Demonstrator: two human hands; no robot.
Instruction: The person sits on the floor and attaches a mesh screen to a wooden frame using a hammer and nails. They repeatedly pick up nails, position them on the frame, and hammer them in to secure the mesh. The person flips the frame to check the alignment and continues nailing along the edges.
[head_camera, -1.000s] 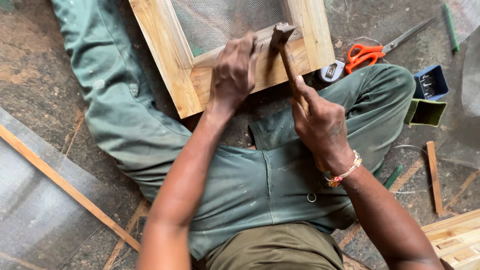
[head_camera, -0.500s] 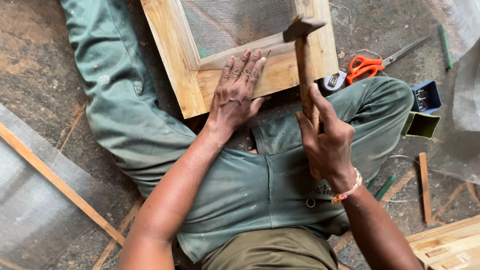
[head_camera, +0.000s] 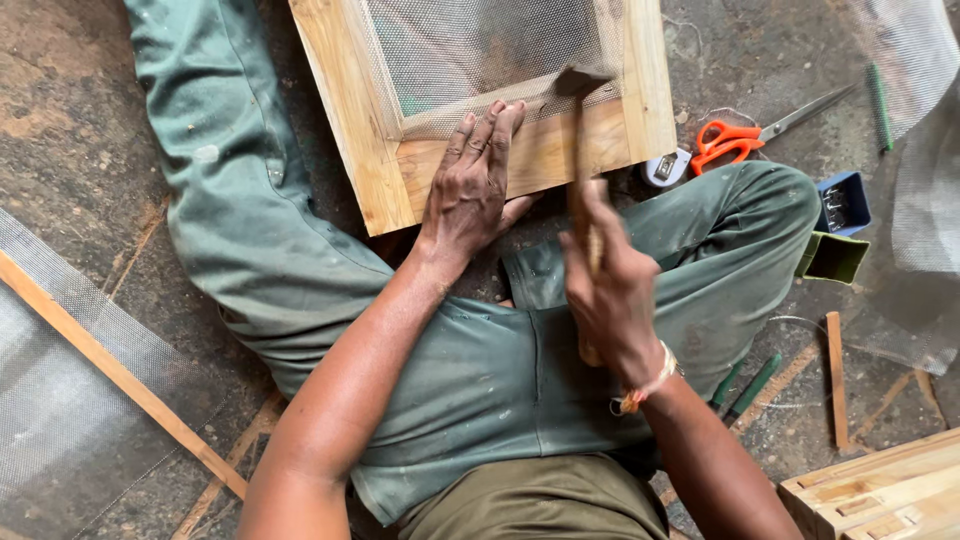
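Observation:
A wooden frame (head_camera: 350, 120) with wire mesh (head_camera: 470, 45) stretched across it lies on the ground between my legs. My left hand (head_camera: 475, 185) presses flat on the frame's near rail, fingers spread and reaching the mesh edge. My right hand (head_camera: 610, 290) grips the wooden handle of a hammer (head_camera: 580, 130). The hammer's metal head sits over the mesh edge on the near rail, just right of my left fingertips. I sit on the floor in green trousers.
Orange-handled scissors (head_camera: 740, 135) and a tape measure (head_camera: 668, 168) lie right of the frame. A small blue box (head_camera: 845, 205) sits by my right knee. A mesh sheet with a wooden strip (head_camera: 110, 365) lies at left. Wooden pieces (head_camera: 880, 490) are stacked at bottom right.
The hammer rose upright half a second ago and has come down onto the frame's near rail. My left hand opened from a pinch to lie flat on the rail.

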